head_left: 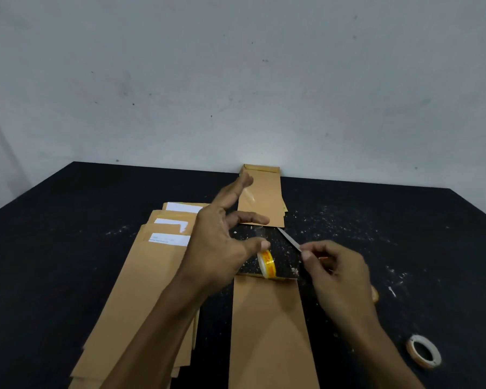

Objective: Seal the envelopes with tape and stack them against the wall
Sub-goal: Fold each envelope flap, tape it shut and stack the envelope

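white envelope labels (169, 239), print too blurred to read

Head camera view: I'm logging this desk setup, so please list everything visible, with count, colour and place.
Envelope being sealed: one, brown, centre foreground.
Tape roll: one, clear with a yellow core, at that envelope's top edge.
Clear tape strip: one, stretched out from the roll to the left hand.
Blade: one, grey metal, held at the strip.
Unsealed envelopes: a fanned pile, brown with white labels, left; count unclear.
Sealed stack: brown, against the wall.
Empty tape ring: one, whitish, lower right.
Table: one, black, speckled.
Wall: grey.
Left hand: pinching the strip.
Right hand: gripping the blade.
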A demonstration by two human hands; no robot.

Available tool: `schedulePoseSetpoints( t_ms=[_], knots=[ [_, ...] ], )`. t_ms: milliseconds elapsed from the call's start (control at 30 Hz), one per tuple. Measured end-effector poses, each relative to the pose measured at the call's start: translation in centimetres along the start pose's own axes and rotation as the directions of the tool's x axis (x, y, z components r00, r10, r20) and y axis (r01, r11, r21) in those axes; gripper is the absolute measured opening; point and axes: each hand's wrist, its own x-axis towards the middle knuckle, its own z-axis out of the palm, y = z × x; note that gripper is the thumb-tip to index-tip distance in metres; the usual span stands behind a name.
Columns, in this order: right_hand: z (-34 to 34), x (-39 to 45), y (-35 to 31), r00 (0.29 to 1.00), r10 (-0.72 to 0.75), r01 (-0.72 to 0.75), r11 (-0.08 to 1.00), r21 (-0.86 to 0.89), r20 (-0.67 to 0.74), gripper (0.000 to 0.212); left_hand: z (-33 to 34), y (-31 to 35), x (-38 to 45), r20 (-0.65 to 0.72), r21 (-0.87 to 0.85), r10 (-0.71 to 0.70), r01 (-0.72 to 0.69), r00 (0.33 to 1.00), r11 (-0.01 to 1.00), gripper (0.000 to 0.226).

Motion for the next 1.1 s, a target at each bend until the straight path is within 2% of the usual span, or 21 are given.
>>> schedulePoseSetpoints(
  t_ms=[67,167,233,367,433,500,567,600,667,700,767,833,967,1100],
  knots=[
    [-0.2,1.6,1.3,1.000,-0.008,0.006,0.932,-0.362,-0.003,0.017,0.0,-0.1,-0.1,0.024,0.003,-0.023,0.023,0.999,1.000,0.103],
    [-0.2,3.0,1.8,0.993,0.096,-0.027,0.764,-0.645,0.072,0.014,0.3,-0.4,-0.2,0.061,0.022,-0.044,0.042,0.997,0.999,0.104],
    [-0.2,3.3,1.1,0.981,0.162,-0.041,0.706,-0.707,0.105,0.013,0.3,-0.6,-0.3,0.079,0.036,-0.053,0.051,0.995,0.998,0.104],
    [-0.5,3.4,-0.5,0.963,0.235,-0.045,0.621,-0.782,0.132,0.026,0.1,-0.8,-0.3,0.093,0.059,-0.067,0.062,0.993,0.996,0.104],
    [-1.0,3.3,-1.3,0.938,0.287,0.014,0.529,-0.849,0.194,0.024,-0.1,-0.7,-0.3,0.096,0.059,-0.069,0.064,0.993,0.996,0.104],
    [-1.4,3.4,-1.6,0.915,0.325,0.051,0.495,-0.868,0.239,0.017,-0.4,-0.8,-0.2,0.095,0.057,-0.073,0.068,0.993,0.996,0.103],
    [-1.8,3.9,-1.0,0.907,0.324,0.034,0.578,-0.815,0.267,0.008,-0.6,-0.8,-0.1,0.092,0.055,-0.081,0.076,0.992,0.996,0.102],
    [-2.1,4.1,-0.5,0.904,0.314,-0.010,0.692,-0.722,0.289,0.012,-0.6,-0.8,-0.1,0.092,0.056,-0.083,0.078,0.992,0.995,0.102],
    [-2.7,3.9,-0.5,0.878,0.284,-0.150,0.928,-0.340,0.386,0.028,-0.7,-0.7,0.0,0.097,0.053,-0.079,0.074,0.992,0.996,0.102],
    [-2.9,3.5,-0.9,0.858,0.241,-0.207,0.970,-0.124,0.453,0.029,-0.7,-0.7,0.0,0.098,0.048,-0.078,0.073,0.992,0.996,0.102],
    [-3.1,2.7,-1.7,0.840,0.106,-0.213,0.966,0.144,0.532,0.029,-1.0,-0.4,0.1,0.096,0.044,-0.074,0.070,0.993,0.997,0.102],
    [-3.2,2.1,-2.0,0.836,0.017,-0.189,0.947,0.260,0.548,0.042,-1.5,-0.1,0.2,0.098,0.043,-0.071,0.067,0.993,0.997,0.101],
    [-3.4,1.9,-1.6,0.820,0.004,-0.211,0.932,0.296,0.572,0.039,-3.4,0.8,0.6,0.102,0.084,-0.069,0.060,0.992,0.995,0.101],
    [-3.6,1.6,-1.1,0.733,-0.028,-0.267,0.907,0.325,0.680,0.032,-5.5,1.1,0.9,0.142,0.222,-0.104,0.071,0.984,0.973,0.103]
  ],
)
